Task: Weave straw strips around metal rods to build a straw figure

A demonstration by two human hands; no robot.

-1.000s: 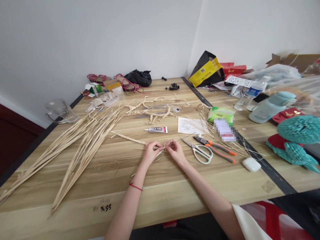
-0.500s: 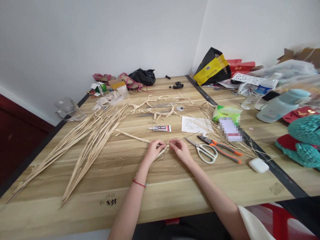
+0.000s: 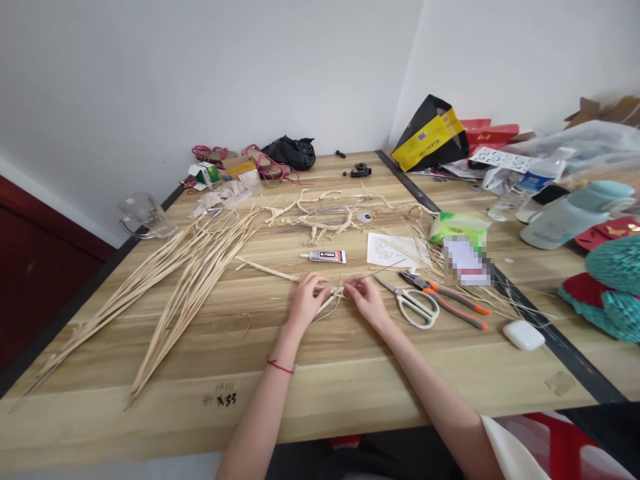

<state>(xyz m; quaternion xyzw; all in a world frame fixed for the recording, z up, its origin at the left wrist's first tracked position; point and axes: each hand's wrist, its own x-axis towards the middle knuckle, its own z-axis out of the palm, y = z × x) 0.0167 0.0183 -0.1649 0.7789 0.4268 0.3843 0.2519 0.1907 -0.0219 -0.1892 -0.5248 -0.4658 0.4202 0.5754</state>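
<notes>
Near the middle of the table, my left hand (image 3: 309, 299) pinches a woven straw piece (image 3: 338, 292), whose wrapped stem (image 3: 267, 269) reaches out to the left. Just to the right, my right hand (image 3: 367, 299) has its fingers pressed together on a thin straw strand at the piece's other side. The fingertips hide part of the weave. Loose strand ends stick out below and between the hands. A glue tube (image 3: 327, 256) lies just beyond my hands.
Scissors (image 3: 419, 308) and orange-handled pliers (image 3: 457, 303) lie right of my right hand. Long straw bundles (image 3: 187, 300) spread at left, with a glass mug (image 3: 145, 215) behind. Beyond are twisted straw pieces (image 3: 340, 223), a paper note (image 3: 397, 250) and a white case (image 3: 523, 335).
My right hand has moved slightly away from my left, widening the gap over the straw piece. The whole view has shifted a little, so the table's things appear farther right.
</notes>
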